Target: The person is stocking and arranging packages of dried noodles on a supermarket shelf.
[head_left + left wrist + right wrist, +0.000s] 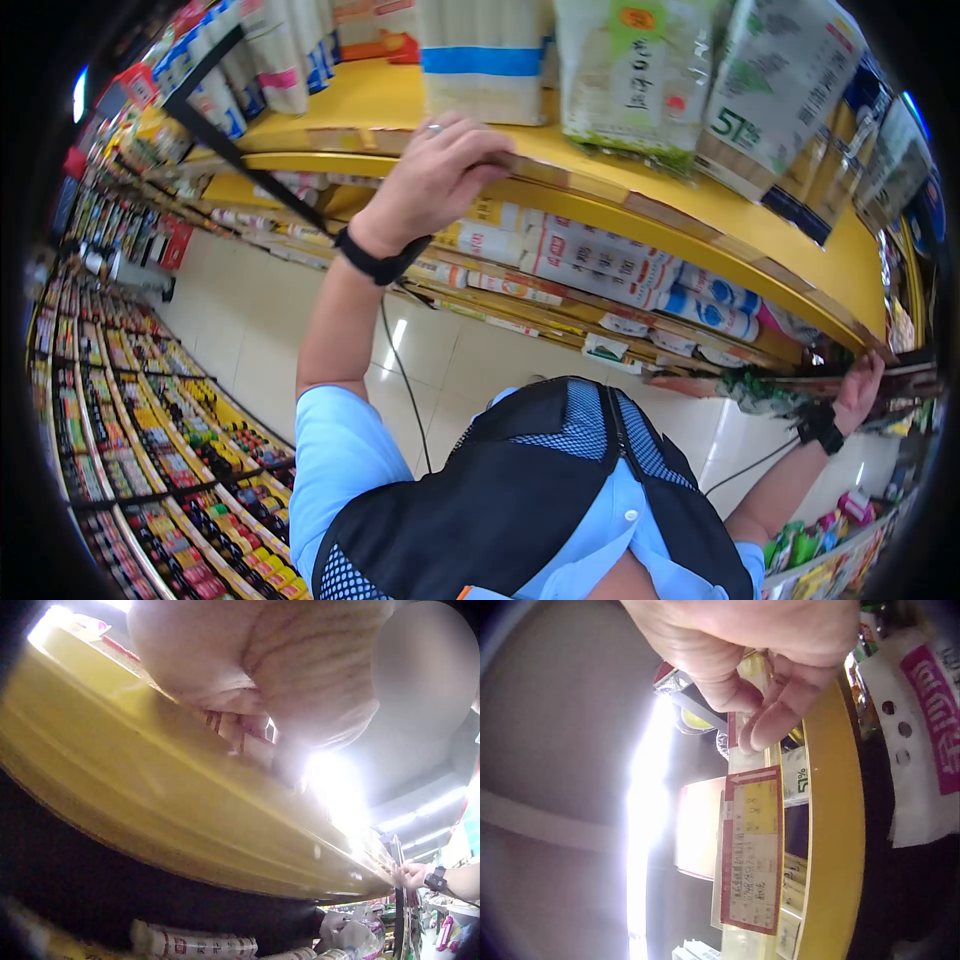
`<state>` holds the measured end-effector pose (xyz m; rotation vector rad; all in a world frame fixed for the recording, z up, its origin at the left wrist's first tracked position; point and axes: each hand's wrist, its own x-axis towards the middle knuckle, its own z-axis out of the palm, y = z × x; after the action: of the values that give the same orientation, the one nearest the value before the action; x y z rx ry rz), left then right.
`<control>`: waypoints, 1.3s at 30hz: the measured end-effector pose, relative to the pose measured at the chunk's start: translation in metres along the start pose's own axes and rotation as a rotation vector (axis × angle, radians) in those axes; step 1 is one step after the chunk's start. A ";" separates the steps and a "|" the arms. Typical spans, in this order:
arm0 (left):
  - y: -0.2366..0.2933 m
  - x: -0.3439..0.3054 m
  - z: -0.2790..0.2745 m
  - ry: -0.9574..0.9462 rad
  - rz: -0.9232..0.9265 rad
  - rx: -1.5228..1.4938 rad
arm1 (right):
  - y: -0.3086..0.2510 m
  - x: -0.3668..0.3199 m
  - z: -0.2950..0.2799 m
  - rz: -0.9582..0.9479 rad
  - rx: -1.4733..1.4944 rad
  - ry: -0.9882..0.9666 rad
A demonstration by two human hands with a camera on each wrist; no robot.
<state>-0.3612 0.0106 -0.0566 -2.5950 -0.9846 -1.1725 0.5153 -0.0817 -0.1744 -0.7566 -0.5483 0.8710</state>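
In the head view my left hand (440, 180) lies at the front edge of a yellow shelf (590, 165), its bent fingers gripping the edge strip. White noodle packs with a blue band (480, 70) stand right behind it. Seen from the left wrist, that hand (300, 667) covers part of the shelf lip (150, 780). Far to the right, my right hand (860, 390) holds the same shelf near its end. The right wrist view shows the thumb and fingers (769, 724) pinching the clear edge strip, just above a red-bordered price tag (750, 851).
Bagged noodles (640, 80) and a pack marked 51% (770, 100) stand on the shelf. Wrapped noodle rolls (600, 260) lie on the shelf below. Shelves of bottles and jars (180, 450) line the aisle behind, across a tiled floor (250, 290). A thin cable (405, 370) hangs from the left wrist.
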 end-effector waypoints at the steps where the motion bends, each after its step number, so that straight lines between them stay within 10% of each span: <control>1: -0.001 0.000 -0.001 0.002 0.028 0.011 | 0.002 -0.006 0.003 -0.017 -0.011 0.021; 12: 0.016 0.000 0.000 -0.044 -0.011 0.037 | 0.027 -0.109 0.148 -0.145 -0.992 0.347; 19: 0.008 -0.028 0.017 0.008 0.095 0.315 | 0.039 -0.147 0.224 -1.283 -1.515 0.169; 25: 0.003 -0.042 0.041 0.118 0.125 0.522 | 0.067 -0.141 0.248 -1.163 -1.826 -0.335; 39: 0.013 -0.014 0.035 0.116 0.002 0.355 | 0.072 -0.106 0.256 -1.213 -1.727 -0.352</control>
<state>-0.3383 0.0063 -0.0894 -2.2270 -1.0555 -1.0258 0.2457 -0.0481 -0.0845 -1.4656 -1.8625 -0.8868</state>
